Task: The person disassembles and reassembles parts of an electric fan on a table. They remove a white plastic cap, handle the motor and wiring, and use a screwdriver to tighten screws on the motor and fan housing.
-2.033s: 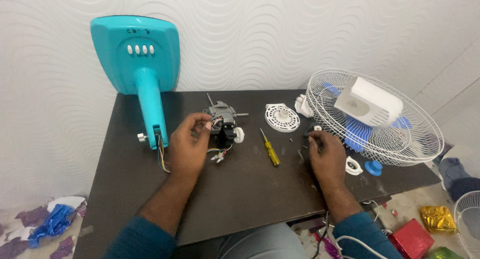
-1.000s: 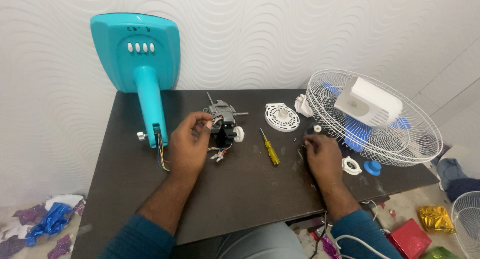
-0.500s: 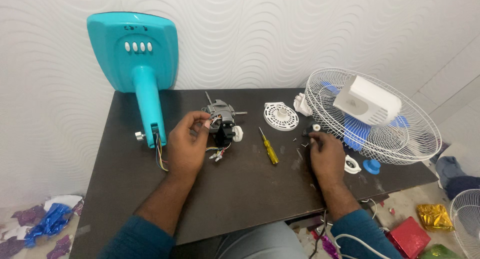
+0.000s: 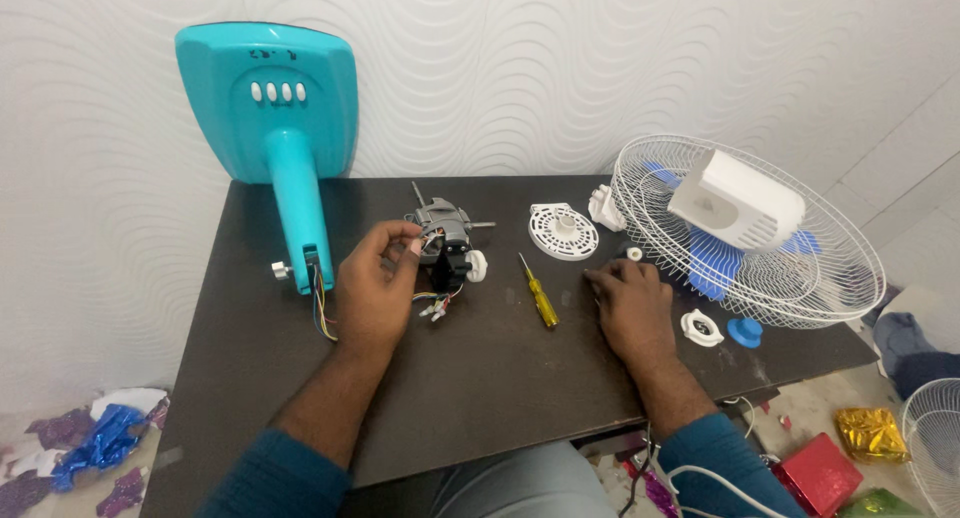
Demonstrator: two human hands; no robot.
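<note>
Change: the right hand [image 4: 632, 306] is lying flatter on the tabletop [image 4: 480, 378] than half a second ago; the left hand has hardly moved.
Left hand [image 4: 375, 290]: fingers curling, pinching the wires of the fan motor [image 4: 442, 240], centre frame.
Right hand: fingers stretching out flat, holding nothing, right of the yellow screwdriver [image 4: 538, 292].
Right of frame: fan cage [image 4: 745, 233] is resting.

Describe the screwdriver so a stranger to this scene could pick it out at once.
On the dark table, look between the person's left hand and right hand. The screwdriver lies flat there, right of the grey fan motor. It is the only thin tool with a yellow handle.
</note>
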